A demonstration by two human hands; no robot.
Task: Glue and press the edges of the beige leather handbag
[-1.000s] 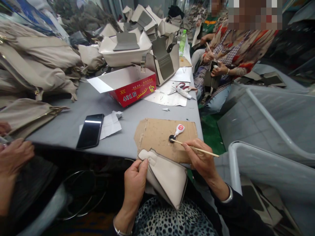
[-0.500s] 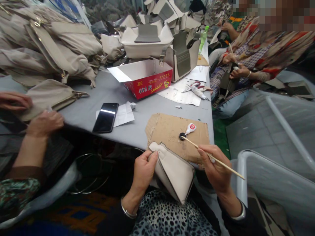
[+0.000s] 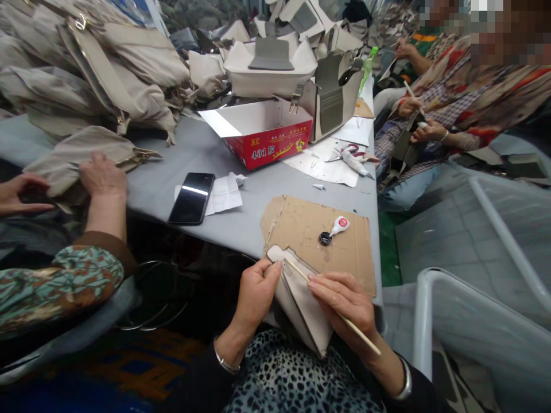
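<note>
one pale bag piece (image 3: 303, 298) sits between left fingers (image 3: 259, 268).

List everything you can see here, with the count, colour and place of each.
Bag piece: one, cream, over the lap
Stick: one, pale wood, tip at the bag piece
Round dish: one, black, on the cardboard
Small bottle: one, white with red label, nozzle at the dish
Cardboard: one, brown, near table edge
Phone: one, black, left of cardboard
Box: one, red, mid-table
Green bottle: one, far end
Bags and parts: many, beige and grey, left and behind the box
Table: one, grey, centre
Bins: at least two, grey, right
Other people: three, patterned or green clothing, left and far right
Own left hand: one, gripping the bag piece
Own right hand: one, holding the stick
</note>
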